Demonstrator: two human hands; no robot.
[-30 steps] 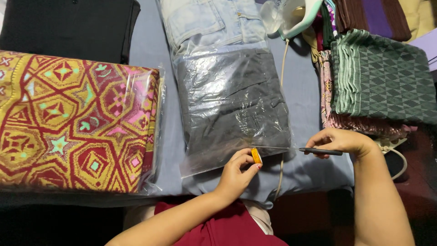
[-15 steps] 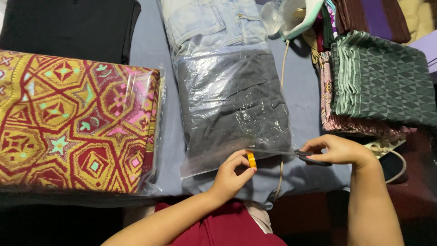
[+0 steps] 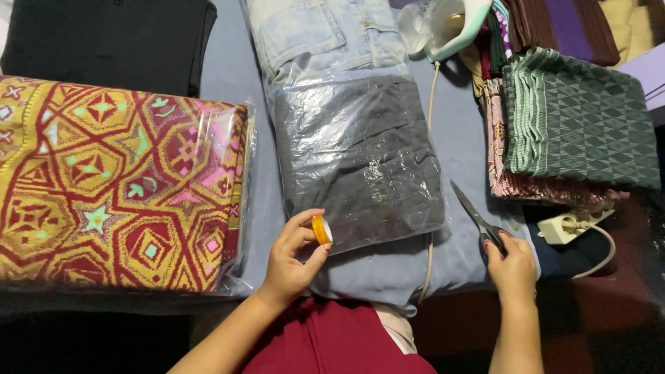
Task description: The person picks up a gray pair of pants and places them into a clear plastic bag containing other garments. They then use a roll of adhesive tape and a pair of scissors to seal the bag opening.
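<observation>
My left hand (image 3: 291, 260) pinches a small orange roll of tape (image 3: 321, 229) at the near edge of a clear plastic bag (image 3: 360, 159) holding a folded dark grey garment. My right hand (image 3: 512, 266) grips the handles of a pair of scissors (image 3: 472, 213), whose closed blades point up and left, just right of the bag's near corner. The bag lies on a grey-blue padded surface (image 3: 457, 138), with folded light blue jeans (image 3: 325, 34) beyond it.
A bagged red and yellow patterned cloth (image 3: 118, 187) fills the left. Black fabric (image 3: 111, 38) lies behind it. A green patterned cloth (image 3: 582, 125) tops a pile at right. An iron (image 3: 450, 24) stands at the back, a white power strip (image 3: 571, 225) at the right.
My right hand has drawn the scissors away from the bag's edge to the right and turned them upward. My left hand has slid left along the bag with the tape roll.
</observation>
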